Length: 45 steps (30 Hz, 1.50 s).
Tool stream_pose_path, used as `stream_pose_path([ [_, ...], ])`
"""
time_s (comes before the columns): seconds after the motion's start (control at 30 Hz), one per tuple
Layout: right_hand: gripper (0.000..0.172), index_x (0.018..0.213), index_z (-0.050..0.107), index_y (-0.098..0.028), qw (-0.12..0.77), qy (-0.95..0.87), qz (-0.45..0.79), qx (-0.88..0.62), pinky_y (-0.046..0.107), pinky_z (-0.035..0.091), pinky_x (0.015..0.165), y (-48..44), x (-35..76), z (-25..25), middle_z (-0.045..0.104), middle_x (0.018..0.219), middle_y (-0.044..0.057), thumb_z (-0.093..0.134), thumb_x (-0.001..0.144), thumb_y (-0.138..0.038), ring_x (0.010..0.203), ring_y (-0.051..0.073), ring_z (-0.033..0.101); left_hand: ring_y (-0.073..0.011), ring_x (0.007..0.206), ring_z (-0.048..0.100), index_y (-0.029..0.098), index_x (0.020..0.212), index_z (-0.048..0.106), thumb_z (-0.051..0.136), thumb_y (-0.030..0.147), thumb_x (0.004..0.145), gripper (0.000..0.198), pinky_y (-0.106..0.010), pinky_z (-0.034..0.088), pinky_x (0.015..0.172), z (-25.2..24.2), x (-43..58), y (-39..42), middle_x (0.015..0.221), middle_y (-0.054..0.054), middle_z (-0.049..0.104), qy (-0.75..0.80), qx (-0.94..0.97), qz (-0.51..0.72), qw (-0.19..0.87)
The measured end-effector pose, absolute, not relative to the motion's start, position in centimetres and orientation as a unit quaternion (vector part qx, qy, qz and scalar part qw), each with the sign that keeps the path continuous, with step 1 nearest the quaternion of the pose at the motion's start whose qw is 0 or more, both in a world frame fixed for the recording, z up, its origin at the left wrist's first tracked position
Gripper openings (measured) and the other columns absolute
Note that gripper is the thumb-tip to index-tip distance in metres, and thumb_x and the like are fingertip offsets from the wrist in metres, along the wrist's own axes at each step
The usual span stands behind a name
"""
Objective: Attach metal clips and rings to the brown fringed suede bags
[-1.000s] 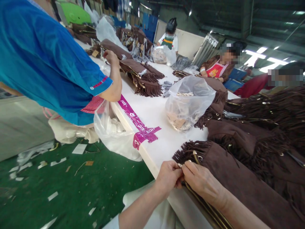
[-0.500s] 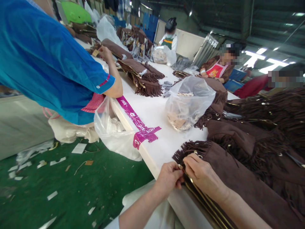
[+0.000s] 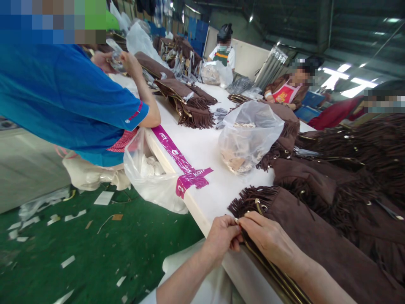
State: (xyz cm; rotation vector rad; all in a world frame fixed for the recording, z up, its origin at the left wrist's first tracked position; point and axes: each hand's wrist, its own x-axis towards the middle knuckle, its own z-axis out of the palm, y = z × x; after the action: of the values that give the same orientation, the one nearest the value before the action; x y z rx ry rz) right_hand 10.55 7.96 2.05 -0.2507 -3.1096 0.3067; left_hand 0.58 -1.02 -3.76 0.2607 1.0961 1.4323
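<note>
A dark brown fringed bag lies along the table's near edge. Gold-coloured zippers run down its side towards me. At the bag's far corner, my left hand pinches the zipper end, where a small shiny tip shows between the fingers. My right hand is closed at the same spot, its fingertips touching those of the left and its palm over the zippers. What exactly lies under the fingers is mostly hidden. Just beyond the right hand are a gold metal fitting and the fringe.
More brown fringed bags are piled on the right. A clear plastic bag of small parts stands on the white table. Purple tape holds another plastic bag at the edge. A co-worker in blue stands left; others sit beyond.
My right hand has shifted slightly left and down, its fingers now flatter and meeting the left hand's fingertips. The co-worker in blue has raised both hands with a clear plastic item.
</note>
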Motion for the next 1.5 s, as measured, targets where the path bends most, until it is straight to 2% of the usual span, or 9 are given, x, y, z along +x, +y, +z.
stream_pose_path([
  [0.13, 0.025, 0.071, 0.049, -0.018, 0.034, -0.997, 0.021, -0.068, 0.025, 0.04, 0.052, 7.8, 10.5, 1.3, 0.05, 0.07, 0.003, 0.031, 0.086, -0.009, 0.06, 0.015, 0.049, -0.004, 0.028, 0.04, 0.017, 0.057, 0.049, 0.052, 0.031, 0.054, 0.015, -0.015, 0.022, 0.031, -3.5, 0.5, -0.8, 0.042, 0.005, 0.052, 0.481, 0.119, 0.619, 0.609],
  [0.23, 0.024, 0.073, 0.048, -0.018, 0.078, -0.991, 0.032, -0.102, 0.025, 0.04, 0.05, 8.2, 10.3, 0.6, 0.049, 0.071, 0.003, 0.03, 0.087, -0.01, 0.058, 0.014, 0.048, -0.0042, 0.029, 0.04, 0.017, 0.058, 0.048, 0.052, 0.031, 0.055, 0.015, -0.015, 0.022, 0.031, -3.2, 0.6, -0.5, 0.041, 0.005, 0.051, 0.484, 0.119, 0.621, 0.604],
  [0.43, 0.02, 0.084, 0.051, -0.018, 0.124, -0.976, 0.124, -0.131, 0.026, 0.047, 0.061, 8.4, 10.6, 1.1, 0.051, 0.077, 0.004, 0.032, 0.09, -0.015, 0.067, 0.014, 0.054, -0.0042, 0.034, 0.045, 0.016, 0.064, 0.051, 0.054, 0.029, 0.054, 0.017, -0.016, 0.027, 0.037, -3.2, 1.3, -0.4, 0.05, 0.004, 0.056, 0.475, 0.097, 0.645, 0.591],
  [0.53, 0.018, 0.097, 0.052, -0.016, 0.169, -0.966, 0.133, -0.144, 0.024, 0.05, 0.069, 7.6, 11.6, 1.4, 0.055, 0.087, 0.007, 0.036, 0.09, -0.015, 0.078, 0.014, 0.058, -0.0051, 0.037, 0.047, 0.015, 0.068, 0.053, 0.056, 0.028, 0.053, 0.02, -0.017, 0.03, 0.039, -3.6, 1.5, -0.7, 0.052, 0.003, 0.057, 0.46, 0.087, 0.655, 0.593],
  [0.6, 0.018, 0.099, 0.053, -0.016, 0.2, -0.958, 0.123, -0.163, 0.023, 0.051, 0.069, 6.8, 12.3, 1.2, 0.057, 0.088, 0.007, 0.039, 0.089, -0.016, 0.079, 0.014, 0.059, -0.0055, 0.038, 0.047, 0.014, 0.068, 0.053, 0.057, 0.028, 0.054, 0.021, -0.018, 0.031, 0.041, -3.9, 1.5, -0.8, 0.053, 0.003, 0.058, 0.45, 0.083, 0.662, 0.594],
  [0.77, 0.017, 0.092, 0.056, -0.017, 0.222, -0.942, 0.124, -0.22, 0.025, 0.053, 0.065, 4.8, 12.6, 0.2, 0.058, 0.082, 0.006, 0.039, 0.089, -0.017, 0.071, 0.014, 0.061, -0.0055, 0.04, 0.046, 0.013, 0.071, 0.056, 0.058, 0.031, 0.058, 0.022, -0.018, 0.03, 0.043, -4.2, 2.0, -1.1, 0.053, 0.003, 0.056, 0.455, 0.089, 0.672, 0.577],
  [0.93, 0.015, 0.088, 0.058, -0.017, 0.256, -0.914, 0.151, -0.278, 0.027, 0.053, 0.065, 4.5, 12.2, 0.1, 0.06, 0.079, 0.006, 0.043, 0.088, -0.022, 0.072, 0.015, 0.06, -0.0075, 0.039, 0.044, 0.015, 0.06, 0.052, 0.052, 0.036, 0.063, 0.021, -0.02, 0.03, 0.042, -4.3, 2.9, -1.0, 0.047, 0.003, 0.05, 0.489, 0.114, 0.66, 0.559],
  [1.23, 0.018, 0.086, 0.06, -0.017, 0.251, -0.906, 0.167, -0.296, 0.027, 0.05, 0.067, 4.4, 11.9, 0.0, 0.06, 0.079, 0.005, 0.043, 0.088, -0.023, 0.072, 0.015, 0.059, -0.0085, 0.04, 0.038, 0.018, 0.059, 0.048, 0.046, 0.036, 0.069, 0.021, -0.021, 0.03, 0.041, -4.3, 3.7, -0.6, 0.043, 0.005, 0.042, 0.527, 0.173, 0.664, 0.502],
  [1.5, 0.024, 0.078, 0.058, -0.02, 0.263, -0.882, 0.165, -0.355, 0.029, 0.047, 0.059, 4.1, 11.3, -0.5, 0.06, 0.07, 0.003, 0.042, 0.088, -0.034, 0.064, 0.017, 0.058, -0.011, 0.046, 0.04, 0.02, 0.061, 0.049, 0.04, 0.036, 0.077, 0.024, -0.022, 0.032, 0.044, -4.5, 4.0, -0.7, 0.047, 0.004, 0.042, 0.576, 0.229, 0.639, 0.455],
])
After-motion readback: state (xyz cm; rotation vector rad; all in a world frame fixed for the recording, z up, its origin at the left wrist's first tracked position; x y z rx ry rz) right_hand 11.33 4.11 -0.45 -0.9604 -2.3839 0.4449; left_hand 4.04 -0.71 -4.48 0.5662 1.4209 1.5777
